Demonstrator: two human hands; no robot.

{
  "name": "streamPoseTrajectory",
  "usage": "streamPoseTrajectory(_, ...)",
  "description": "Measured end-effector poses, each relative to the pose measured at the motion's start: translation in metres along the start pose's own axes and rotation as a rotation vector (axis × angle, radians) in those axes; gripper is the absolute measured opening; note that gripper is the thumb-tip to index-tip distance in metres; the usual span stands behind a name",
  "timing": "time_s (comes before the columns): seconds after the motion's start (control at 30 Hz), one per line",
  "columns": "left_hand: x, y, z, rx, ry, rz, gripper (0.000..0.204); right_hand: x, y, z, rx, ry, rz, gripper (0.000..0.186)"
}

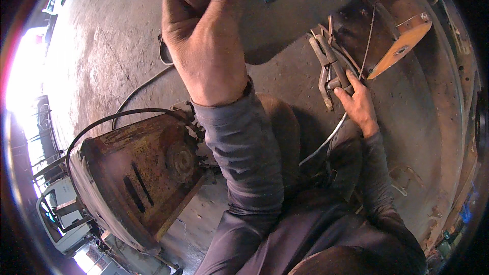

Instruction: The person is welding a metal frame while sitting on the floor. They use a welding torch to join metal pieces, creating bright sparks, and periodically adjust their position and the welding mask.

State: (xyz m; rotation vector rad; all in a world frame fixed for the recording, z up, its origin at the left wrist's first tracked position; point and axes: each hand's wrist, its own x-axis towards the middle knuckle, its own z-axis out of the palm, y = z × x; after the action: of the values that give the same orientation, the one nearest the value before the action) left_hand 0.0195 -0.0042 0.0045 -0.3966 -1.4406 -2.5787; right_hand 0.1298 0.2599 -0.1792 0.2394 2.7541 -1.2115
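Observation:
My left hand (206, 51) grips a dark, flat hand-held welding shield (285, 25) with a glossy rectangular lens, raised at the top centre. Lower right of it, my right hand (359, 102) is closed around a worn electrode holder (331, 61) with long jaws and handles. A pale cable (331, 137) runs down from there past my legs. Just beyond the holder stands a rusty steel piece with an orange-painted plate (400, 48), with thin rods or wires across it.
A rusty, dented yellow machine (158, 163) with black cables (117, 114) sits on the concrete floor (112, 46) at left. A white vehicle (58, 209) stands at the bright far left. Large rusty steel plates and edges (451, 137) line the right side.

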Motion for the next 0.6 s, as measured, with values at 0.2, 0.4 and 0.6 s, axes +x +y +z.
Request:
streamPoseTrajectory(0.2,-0.002,-0.005,0.001,0.118,-0.194,-0.197,0.044,0.007,-0.015,0.005,-0.041,0.053,-0.056,0.062)
streamPoseTrajectory(0.4,-0.005,-0.006,0.004,0.276,-0.151,-0.21,0.043,0.004,0.012,0.013,-0.034,0.083,-0.023,0.059)
streamPoseTrajectory(0.6,-0.007,-0.01,0.0,0.353,-0.17,-0.179,0.042,0.002,-0.014,0.009,-0.151,0.015,0.078,0.059)
